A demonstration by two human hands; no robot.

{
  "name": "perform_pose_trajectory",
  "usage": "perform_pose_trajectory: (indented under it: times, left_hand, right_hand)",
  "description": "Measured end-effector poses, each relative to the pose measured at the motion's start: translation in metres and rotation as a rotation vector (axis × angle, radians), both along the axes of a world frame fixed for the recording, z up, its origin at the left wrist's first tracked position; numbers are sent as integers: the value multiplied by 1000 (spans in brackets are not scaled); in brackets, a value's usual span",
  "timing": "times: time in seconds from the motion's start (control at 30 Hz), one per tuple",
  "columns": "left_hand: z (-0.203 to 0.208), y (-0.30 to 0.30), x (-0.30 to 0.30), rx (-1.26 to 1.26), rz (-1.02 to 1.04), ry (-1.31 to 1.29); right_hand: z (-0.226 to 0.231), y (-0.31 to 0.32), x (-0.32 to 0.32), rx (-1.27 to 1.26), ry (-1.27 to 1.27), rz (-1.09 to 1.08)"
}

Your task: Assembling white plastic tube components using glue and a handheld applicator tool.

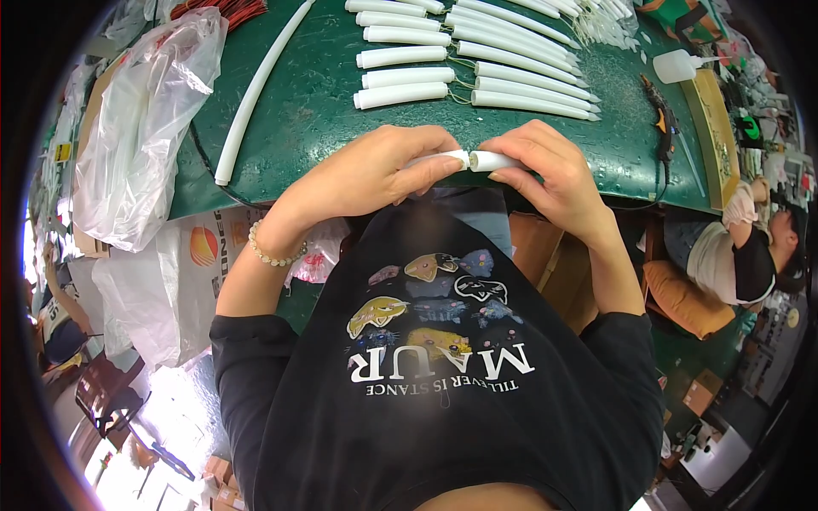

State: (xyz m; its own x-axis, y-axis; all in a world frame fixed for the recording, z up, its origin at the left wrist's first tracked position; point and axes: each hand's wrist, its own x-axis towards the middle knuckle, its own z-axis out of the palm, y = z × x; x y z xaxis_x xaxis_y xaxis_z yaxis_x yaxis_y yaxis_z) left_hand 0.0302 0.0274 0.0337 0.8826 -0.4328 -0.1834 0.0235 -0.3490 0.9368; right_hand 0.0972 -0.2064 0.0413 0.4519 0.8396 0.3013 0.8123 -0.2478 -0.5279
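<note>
My left hand (388,170) is closed around a short white candle tube (463,157), most of it hidden by my fingers. Just right of it, my right hand (550,175) pinches another white candle piece (487,161), its round open end facing the left one. The two ends nearly meet over the table's near edge; whether they touch, I cannot tell. Beyond my hands lie rows of white candle parts: shorter tubes (402,57) on the left and tapered pieces (532,98) on the right, paired by thin wires (461,83). One long white candle (256,102) lies apart on the left.
A clear plastic bag (145,128) covers the left table side, near red wires (228,10). To the right are a white squeeze bottle (676,66), a black-and-orange tool (658,111) with a cord, and a cardboard tray (714,136). Another person (711,255) sits farther right.
</note>
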Motion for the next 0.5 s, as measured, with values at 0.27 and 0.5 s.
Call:
perform_pose_trajectory:
  times: [0.27,0.5]
  left_hand:
    - [-4,-4,0,26,22,-85]
    - [-26,-4,1,101,-17,-399]
  right_hand:
    - [3,6,-6,-39,-203,-51]
    - [-5,8,0,-117,-327,-17]
